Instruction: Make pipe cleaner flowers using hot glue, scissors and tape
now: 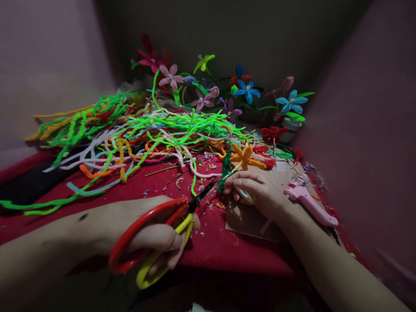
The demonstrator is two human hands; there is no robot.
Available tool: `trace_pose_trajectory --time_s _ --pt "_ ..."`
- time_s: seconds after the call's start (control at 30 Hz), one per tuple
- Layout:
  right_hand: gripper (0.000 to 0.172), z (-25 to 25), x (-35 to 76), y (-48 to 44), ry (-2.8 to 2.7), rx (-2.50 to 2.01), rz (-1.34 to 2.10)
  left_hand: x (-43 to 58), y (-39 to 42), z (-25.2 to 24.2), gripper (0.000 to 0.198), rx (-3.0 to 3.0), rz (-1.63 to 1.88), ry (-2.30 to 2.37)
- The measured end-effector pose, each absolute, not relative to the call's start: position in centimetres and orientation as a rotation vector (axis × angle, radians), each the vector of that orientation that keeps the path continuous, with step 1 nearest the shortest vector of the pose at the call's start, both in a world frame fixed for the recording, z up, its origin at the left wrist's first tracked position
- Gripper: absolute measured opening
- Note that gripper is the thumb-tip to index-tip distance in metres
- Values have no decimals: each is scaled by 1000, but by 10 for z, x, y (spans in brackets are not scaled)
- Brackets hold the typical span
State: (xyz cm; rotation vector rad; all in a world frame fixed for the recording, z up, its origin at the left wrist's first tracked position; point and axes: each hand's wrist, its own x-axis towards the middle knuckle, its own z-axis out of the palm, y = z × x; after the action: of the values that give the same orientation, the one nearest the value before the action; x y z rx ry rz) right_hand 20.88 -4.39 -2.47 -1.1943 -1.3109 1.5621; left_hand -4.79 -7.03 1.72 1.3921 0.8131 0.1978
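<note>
My left hand (159, 242) is closed round the red and yellow handles of a pair of scissors (130, 236). Their dark blades point up and right, with the tips close to a green stem. Pinched in my right hand (256, 186) is an orange pipe-cleaner flower (244, 157), its petals standing above my fingers. A dark green fuzzy leaf (226, 167) sits at the flower's stem, left of the petals. A white ring-shaped roll (243, 193) hangs at my right fingers. Whether the blades touch the stem I cannot tell.
A tangled heap of coloured pipe cleaners (182, 130) covers the left and middle of the red cloth (208, 251). Finished flowers, such as a blue one (247, 91), stand behind. A pink glue gun (308, 201) lies right of my right hand, near brown cardboard (247, 221). Scraps are scattered about.
</note>
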Motion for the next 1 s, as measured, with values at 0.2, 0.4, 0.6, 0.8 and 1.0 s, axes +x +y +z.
trace_pose_trajectory --time_s 0.2,0.4,0.6,0.8,1.0 --pt "24 -23 209 -44 -1373 -1217 1537 -39 -53 27 16 1263 -62 773" --pt "23 -23 209 -44 -1388 -1241 1551 -32 -50 18 21 1325 -89 801" --pt "25 -24 212 -45 -1431 -1236 1539 -28 -45 14 22 1414 -101 731" --pt "18 -27 211 -44 -1420 -1162 1590 -24 -45 13 23 1509 -85 740" --pt "18 -28 212 -44 -1431 -1075 1583 -28 -49 12 26 1707 8 833"
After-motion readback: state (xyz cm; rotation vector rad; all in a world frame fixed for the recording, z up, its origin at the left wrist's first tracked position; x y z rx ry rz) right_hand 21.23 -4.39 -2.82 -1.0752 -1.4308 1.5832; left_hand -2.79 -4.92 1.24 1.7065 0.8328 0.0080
